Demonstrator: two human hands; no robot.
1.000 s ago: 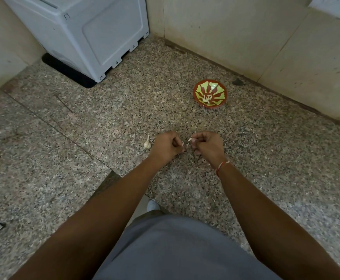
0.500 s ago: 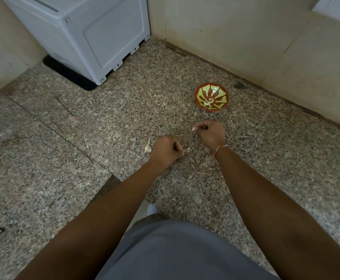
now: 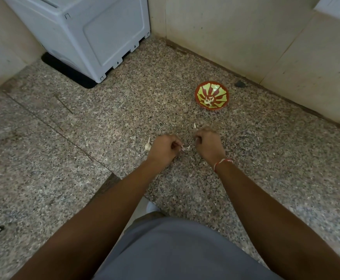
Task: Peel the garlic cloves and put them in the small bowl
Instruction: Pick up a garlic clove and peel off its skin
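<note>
down low over the speckled stone floor (image 3: 104,138), both hands sit close together with the fingers curled in. the left hand (image 3: 163,149) is closed into a loose fist, its thumb and fingertips pinching something small and pale at its right edge; this looks like a garlic clove (image 3: 183,147), though it is too small to tell how much skin is on it. the right hand (image 3: 208,144) is closed too, fingers tucked under, and pinches a thin pale sliver of skin (image 3: 189,146) that reaches toward the left hand's fingertips. whether the sliver is joined to the clove or merely near it cannot be told.

just beside the left hand, on its outer side and touching or almost touching the knuckles, lies a garlic piece (image 3: 148,145) with a pointed tip, resting on the floor. just beyond the right hand, a small pale scrap (image 3: 194,125) lies on the floor.

farther beyond the right hand, well apart from it, stands the small bowl (image 3: 200,91), red with yellow-green petals painted inside, upright on the floor. a few pale peeled cloves (image 3: 208,101) lie at its bottom.

a red and white thread (image 3: 222,162) circles the right wrist. far beyond the left hand, a white appliance (image 3: 88,33) stands on a black mat (image 3: 68,71) against the wall.
</note>
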